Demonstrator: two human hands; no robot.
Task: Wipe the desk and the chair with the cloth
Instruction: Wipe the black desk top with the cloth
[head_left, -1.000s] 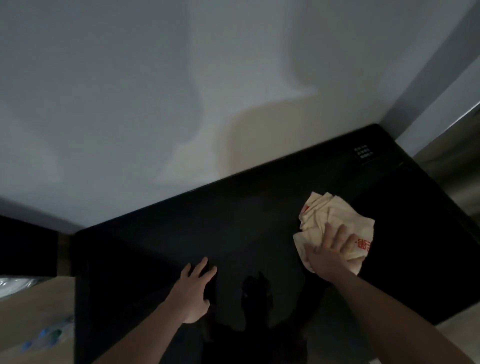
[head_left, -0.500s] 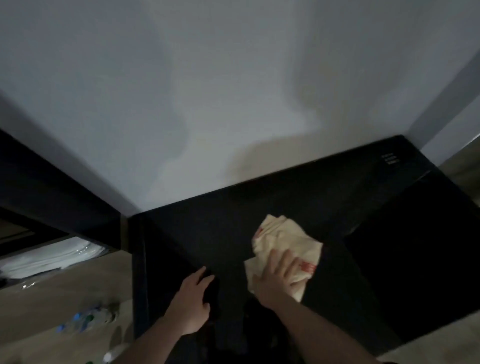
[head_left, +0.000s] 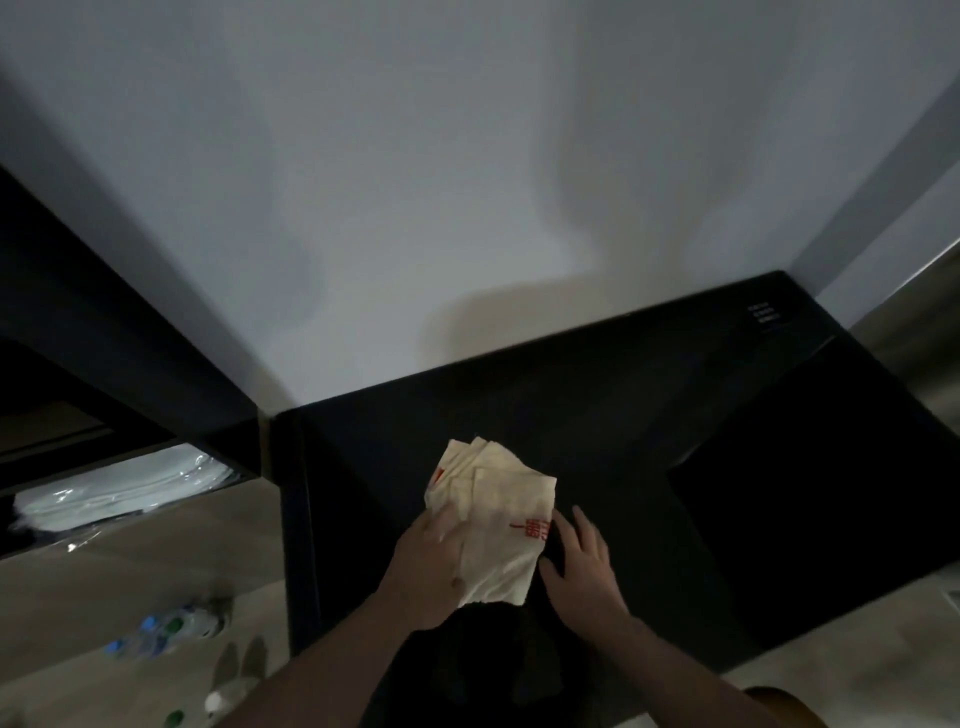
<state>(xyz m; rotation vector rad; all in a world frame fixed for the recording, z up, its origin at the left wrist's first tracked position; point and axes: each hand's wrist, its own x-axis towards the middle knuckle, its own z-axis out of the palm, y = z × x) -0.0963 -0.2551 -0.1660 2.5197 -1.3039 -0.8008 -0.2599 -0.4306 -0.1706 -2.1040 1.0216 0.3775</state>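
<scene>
The grey wall (head_left: 415, 182) fills most of what I see, and the black tabletop (head_left: 649, 415) butts against its foot. Measured from the tabletop's left edge, the cream cloth (head_left: 493, 519) lies a short way in, nearer that edge than the right one, and nearer my side than the wall. It is crumpled and folded over itself, its long axis running from my side up and slightly left toward the wall; the red print sits on its right flank.

My left hand (head_left: 428, 566) rests on the cloth's lower left part, fingers curled over the fabric's edge, a loose grip pinning it to the tabletop. My right hand (head_left: 582, 564) lies just beside the cloth's right edge, fingers spread and released, palm flat on the black surface. Left of the tabletop, on the floor (head_left: 156, 561), lie some blurred bottles (head_left: 161, 631).
</scene>
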